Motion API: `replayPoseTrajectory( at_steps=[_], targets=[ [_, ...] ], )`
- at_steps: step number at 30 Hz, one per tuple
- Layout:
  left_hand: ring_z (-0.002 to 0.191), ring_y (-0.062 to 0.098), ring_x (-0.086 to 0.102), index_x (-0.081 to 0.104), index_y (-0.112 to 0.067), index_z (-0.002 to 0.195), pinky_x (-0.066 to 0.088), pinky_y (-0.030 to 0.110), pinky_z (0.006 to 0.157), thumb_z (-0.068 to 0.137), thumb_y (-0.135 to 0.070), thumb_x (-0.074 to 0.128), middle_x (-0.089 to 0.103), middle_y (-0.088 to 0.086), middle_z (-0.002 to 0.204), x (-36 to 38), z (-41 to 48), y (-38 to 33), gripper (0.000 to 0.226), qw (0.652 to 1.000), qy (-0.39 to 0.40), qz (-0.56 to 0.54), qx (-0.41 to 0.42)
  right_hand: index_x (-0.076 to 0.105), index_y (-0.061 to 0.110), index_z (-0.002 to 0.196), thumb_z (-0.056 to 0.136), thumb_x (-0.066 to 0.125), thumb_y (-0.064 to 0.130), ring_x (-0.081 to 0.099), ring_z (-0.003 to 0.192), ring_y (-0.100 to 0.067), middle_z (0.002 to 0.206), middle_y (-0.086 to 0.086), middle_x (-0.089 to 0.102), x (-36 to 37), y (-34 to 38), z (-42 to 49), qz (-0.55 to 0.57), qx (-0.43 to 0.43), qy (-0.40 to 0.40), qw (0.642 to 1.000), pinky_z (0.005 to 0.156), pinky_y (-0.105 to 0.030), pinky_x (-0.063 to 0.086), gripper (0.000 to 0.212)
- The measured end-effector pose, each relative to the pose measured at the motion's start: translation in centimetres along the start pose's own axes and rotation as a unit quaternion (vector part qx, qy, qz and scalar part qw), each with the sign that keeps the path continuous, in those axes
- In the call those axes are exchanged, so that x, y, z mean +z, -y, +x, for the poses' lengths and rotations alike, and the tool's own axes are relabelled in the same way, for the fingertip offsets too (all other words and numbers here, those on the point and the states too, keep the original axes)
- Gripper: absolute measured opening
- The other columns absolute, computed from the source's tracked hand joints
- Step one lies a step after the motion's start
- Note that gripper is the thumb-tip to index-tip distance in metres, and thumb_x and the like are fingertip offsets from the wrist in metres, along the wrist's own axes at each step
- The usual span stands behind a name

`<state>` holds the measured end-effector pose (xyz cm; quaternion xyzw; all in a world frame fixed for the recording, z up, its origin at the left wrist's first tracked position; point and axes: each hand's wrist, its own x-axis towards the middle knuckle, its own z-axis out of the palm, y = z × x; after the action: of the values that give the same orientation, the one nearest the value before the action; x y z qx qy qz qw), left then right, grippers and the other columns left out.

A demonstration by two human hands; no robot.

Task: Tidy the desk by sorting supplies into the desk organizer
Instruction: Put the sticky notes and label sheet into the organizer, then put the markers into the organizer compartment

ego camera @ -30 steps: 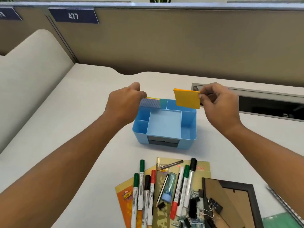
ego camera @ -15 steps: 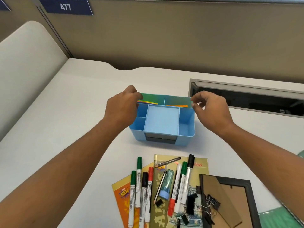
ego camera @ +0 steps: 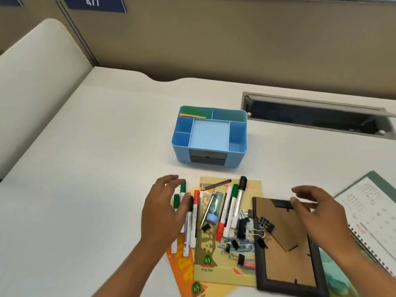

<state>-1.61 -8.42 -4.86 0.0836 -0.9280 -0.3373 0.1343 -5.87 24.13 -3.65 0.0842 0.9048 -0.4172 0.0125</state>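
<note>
Head view, whiteboard markers [ego camera: 194,221]: probably light, stiff, smooth enough to roll; best pinched mid-barrel, several at once; white barrels with green, black and red caps; lying side by side on booklets [ego camera: 205,249] near the blue desk organizer [ego camera: 237,159]; left hand [ego camera: 162,213] spread wide over them, gripping nothing; right hand [ego camera: 321,213] loose, empty, above a picture frame [ego camera: 285,264].

Both bare forearms reach forward; the left hand [ego camera: 164,207] and right hand [ego camera: 319,207] spread relaxed, holding nothing.
</note>
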Motion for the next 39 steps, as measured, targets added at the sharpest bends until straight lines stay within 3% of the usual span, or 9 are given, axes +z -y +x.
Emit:
replayPoseTrajectory(
  at_steps=[5, 8, 11, 14, 23, 39],
  targets=[
    [0.109, 0.013, 0.057, 0.059, -0.02, 0.124, 0.048, 0.031, 0.09, 0.087, -0.045, 0.058, 0.057, -0.005, 0.122, 0.4, -5.5, 2.1, 0.045, 0.997, 0.041, 0.038, -0.05, 0.063, 0.026, 0.108, 0.086, 0.071, 0.014, 0.059, 0.11, -0.026, 0.116, -0.002, 0.065, -1.8, -4.6, -5.9, -0.038, 0.022, -0.045, 0.998, 0.095, -0.042, 0.046, 0.026],
    [0.12, 0.021, 0.053, 0.05, -0.017, 0.134, 0.046, 0.041, 0.1, 0.087, -0.058, 0.052, 0.055, 0.001, 0.132, 0.9, -8.1, 4.1, 0.062, 0.989, 0.065, 0.09, -0.093, 0.057, 0.018, 0.127, 0.088, 0.068, 0.033, 0.05, 0.126, -0.03, 0.138, -0.007, 0.055, -2.0, -6.9, -8.8, -0.096, 0.035, -0.029, 0.994, 0.105, -0.043, 0.04, 0.043],
    [0.14, 0.025, 0.037, 0.041, -0.013, 0.144, 0.029, 0.046, 0.115, 0.089, -0.071, 0.031, 0.043, 0.007, 0.149, 1.5, -10.0, 5.6, 0.081, 0.986, 0.073, 0.108, -0.105, 0.042, 0.016, 0.143, 0.085, 0.046, 0.066, 0.04, 0.137, -0.026, 0.153, -0.004, 0.04, -1.8, -9.0, -11.0, -0.142, 0.034, -0.005, 0.989, 0.11, -0.043, 0.035, 0.077],
    [0.146, 0.022, 0.027, 0.038, -0.012, 0.147, 0.019, 0.045, 0.12, 0.091, -0.071, 0.02, 0.034, 0.005, 0.156, 1.9, -11.1, 6.0, 0.083, 0.987, 0.07, 0.127, -0.075, 0.036, 0.011, 0.148, 0.082, 0.03, 0.075, 0.032, 0.144, -0.024, 0.157, -0.007, 0.034, -1.3, -10.9, -12.2, -0.188, 0.024, 0.002, 0.982, 0.115, -0.041, 0.027, 0.091],
    [0.144, 0.025, 0.029, 0.041, -0.01, 0.144, 0.022, 0.047, 0.118, 0.092, -0.067, 0.022, 0.036, 0.008, 0.155, 2.3, -11.2, 6.3, 0.079, 0.981, 0.076, 0.173, -0.047, 0.035, 0.016, 0.151, 0.094, 0.023, 0.065, 0.017, 0.149, -0.015, 0.16, 0.001, 0.027, -0.3, -12.2, -12.6, -0.255, -0.023, -0.016, 0.967, 0.12, -0.047, 0.021, 0.076],
    [0.146, 0.02, 0.025, 0.038, -0.015, 0.147, 0.014, 0.041, 0.121, 0.093, -0.068, 0.023, 0.034, 0.004, 0.156, 2.3, -11.3, 6.2, 0.077, 0.982, 0.074, 0.166, -0.058, 0.039, 0.014, 0.148, 0.094, 0.024, 0.064, 0.022, 0.148, -0.019, 0.158, -0.003, 0.033, -0.1, -12.8, -12.4, -0.272, -0.033, -0.031, 0.961, 0.118, -0.047, 0.025, 0.076]
  ],
)
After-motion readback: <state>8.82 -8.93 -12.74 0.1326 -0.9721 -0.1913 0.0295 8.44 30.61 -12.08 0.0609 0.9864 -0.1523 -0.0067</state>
